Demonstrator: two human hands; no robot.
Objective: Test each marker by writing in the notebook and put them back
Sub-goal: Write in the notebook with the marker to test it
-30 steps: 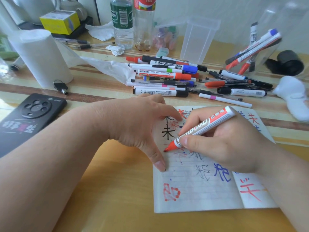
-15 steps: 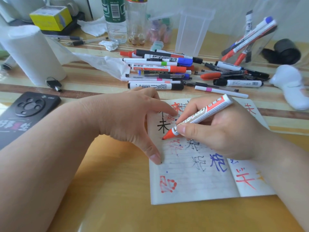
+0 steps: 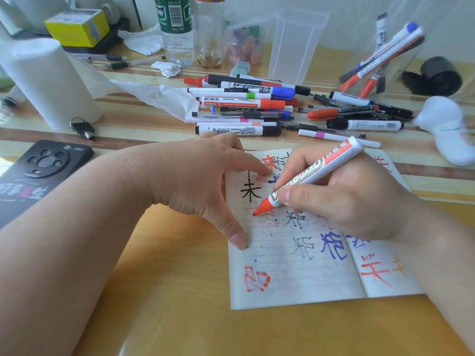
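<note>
The notebook (image 3: 295,273) lies open on the tabletop (image 3: 167,317), at the centre right of the view, its lined pages covered in black, blue and red characters. The right hand (image 3: 347,199) comes in from 4 o'clock and grips a red marker (image 3: 313,173), uncapped, with thumb and curled fingers closed round the barrel. The marker slants, its butt toward 1 o'clock and its red tip toward 7 o'clock. The tip is down on the left page just below a black character, where a faint red stroke shows.

The left hand (image 3: 195,181) reaches in from 9 o'clock and holds nothing. Its thumb and forefinger are spread wide, the thumb tip pressing the left edge of the page and the fingertip pressing near the top of the same page.

At 12 o'clock from the notebook lies a heap of markers (image 3: 244,106) and pens, capped in black, blue, red and green, touching and crossing one another. At 1 o'clock a clear holder (image 3: 385,80) has several more markers leaning inside it. A clear tub (image 3: 295,44) stands beyond the heap.

At 9 o'clock of the view a black phone (image 3: 38,170) lies flat, with keys (image 3: 82,127) and a white paper roll (image 3: 48,83) behind it toward 10 o'clock. Two bottles (image 3: 177,29) stand at 12 o'clock, and a white object (image 3: 447,129) lies at 3 o'clock.
</note>
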